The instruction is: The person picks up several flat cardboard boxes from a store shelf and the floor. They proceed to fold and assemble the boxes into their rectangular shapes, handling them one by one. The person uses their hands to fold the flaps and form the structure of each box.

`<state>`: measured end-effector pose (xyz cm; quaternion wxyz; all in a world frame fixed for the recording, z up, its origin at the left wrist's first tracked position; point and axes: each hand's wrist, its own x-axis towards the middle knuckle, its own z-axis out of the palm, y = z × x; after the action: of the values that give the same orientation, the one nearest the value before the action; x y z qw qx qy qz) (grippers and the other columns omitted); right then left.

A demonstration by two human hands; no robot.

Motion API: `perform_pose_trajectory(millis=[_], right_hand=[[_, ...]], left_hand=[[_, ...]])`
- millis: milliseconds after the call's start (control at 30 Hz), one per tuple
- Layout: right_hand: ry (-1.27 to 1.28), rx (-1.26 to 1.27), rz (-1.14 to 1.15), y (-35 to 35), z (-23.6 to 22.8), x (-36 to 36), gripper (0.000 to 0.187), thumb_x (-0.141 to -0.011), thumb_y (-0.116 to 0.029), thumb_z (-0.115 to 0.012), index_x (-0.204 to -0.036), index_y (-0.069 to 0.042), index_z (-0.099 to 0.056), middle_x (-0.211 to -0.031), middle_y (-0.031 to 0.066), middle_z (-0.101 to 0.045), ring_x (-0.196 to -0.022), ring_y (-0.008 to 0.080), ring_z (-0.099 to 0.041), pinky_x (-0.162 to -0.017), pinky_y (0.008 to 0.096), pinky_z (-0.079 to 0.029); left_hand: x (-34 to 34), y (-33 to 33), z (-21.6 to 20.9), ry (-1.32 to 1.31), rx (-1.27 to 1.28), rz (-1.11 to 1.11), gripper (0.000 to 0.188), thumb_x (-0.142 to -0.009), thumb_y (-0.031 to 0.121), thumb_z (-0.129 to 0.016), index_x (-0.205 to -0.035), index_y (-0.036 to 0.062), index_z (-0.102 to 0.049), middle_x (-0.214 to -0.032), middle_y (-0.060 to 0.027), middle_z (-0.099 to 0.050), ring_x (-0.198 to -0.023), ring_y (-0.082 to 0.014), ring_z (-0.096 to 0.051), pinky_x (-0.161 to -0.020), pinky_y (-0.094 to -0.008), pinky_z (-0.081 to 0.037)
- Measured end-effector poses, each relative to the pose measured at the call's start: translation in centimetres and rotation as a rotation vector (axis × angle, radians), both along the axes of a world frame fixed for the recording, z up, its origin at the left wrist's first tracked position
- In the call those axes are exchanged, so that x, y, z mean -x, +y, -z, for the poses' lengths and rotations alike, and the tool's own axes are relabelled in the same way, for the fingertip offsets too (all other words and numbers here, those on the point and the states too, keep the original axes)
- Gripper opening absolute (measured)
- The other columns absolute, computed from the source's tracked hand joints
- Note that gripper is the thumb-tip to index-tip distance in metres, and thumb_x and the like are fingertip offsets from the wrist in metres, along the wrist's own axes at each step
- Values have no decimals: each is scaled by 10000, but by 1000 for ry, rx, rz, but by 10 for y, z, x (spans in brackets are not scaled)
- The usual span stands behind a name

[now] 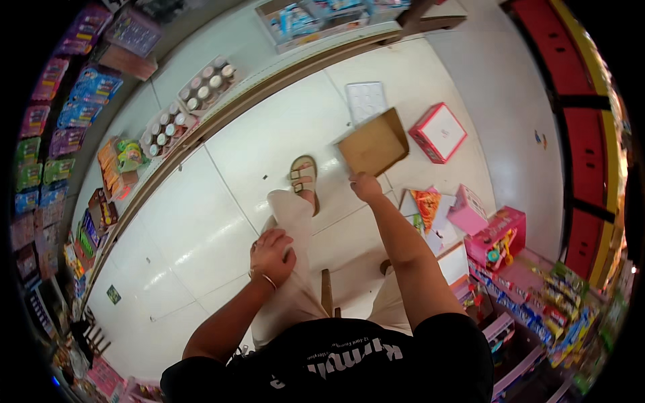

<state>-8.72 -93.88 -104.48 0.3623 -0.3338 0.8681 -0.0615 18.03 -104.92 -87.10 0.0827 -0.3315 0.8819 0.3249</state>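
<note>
With fingers closed, my right hand (366, 187) grips the near corner of a brown cardboard piece (371, 146), which looks like a shallow box or folded sheet. My left hand (272, 256) lies on my knee, over the cream trousers (289, 218), its fingers stretched and holding nothing. Just beyond the cardboard, a white tray with round hollows (366, 101) rests on the floor. To the right of the cardboard stands a white box with red-pink edges (441, 133).
On the right floor are a pizza-picture package (426, 207), a pink box (468, 210) and a larger pink toy box (497, 238). A low shelf (232, 111) with capped jars (208, 84) curves along the left. Red drawers (583, 127) line the right. My sandalled foot (306, 181) is ahead.
</note>
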Motion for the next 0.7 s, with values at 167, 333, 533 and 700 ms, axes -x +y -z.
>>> perform_pose_trajectory(millis=[167, 333, 533, 700], right_hand=[[25, -245, -186, -56, 76, 18, 351, -773, -209, -430, -1118, -195, -492, -1232, 114, -383, -1129, 293, -367, -878, 414, -361], [24, -415, -197, -97, 81, 18, 407, -795, -201, -368, -1200, -205, -395, -1338, 101, -220, -1210, 285, -260, -910, 434, -328], [-26, -191, 32, -85, 105, 37, 318, -798, -229, -396, -1080, -113, -491, -1083, 128, -496, -989, 290, -480, -808, 383, -400], [315, 314, 373, -68, 20, 24, 271, -781, -287, -456, -796, -67, -613, -767, 100, -597, -704, 297, -563, -627, 375, -440]], left_hand=[[1, -21, 0, 62, -17, -12, 236, -643, 102, -561, -878, 116, -555, -1037, -61, -509, -1043, -278, -434, -850, -407, -340], [-11, -33, 0, -6, -66, -79, 249, -629, 85, -557, -877, 107, -554, -1041, -59, -515, -1050, -280, -434, -849, -411, -343], [-8, -40, 1, 69, -61, -77, 243, -617, 92, -559, -860, 99, -560, -1037, -60, -515, -1043, -273, -435, -837, -409, -354], [-11, -28, 2, 79, -41, -90, 202, -648, 134, -539, -848, 117, -561, -1027, -20, -501, -1055, -216, -413, -859, -397, -331]])
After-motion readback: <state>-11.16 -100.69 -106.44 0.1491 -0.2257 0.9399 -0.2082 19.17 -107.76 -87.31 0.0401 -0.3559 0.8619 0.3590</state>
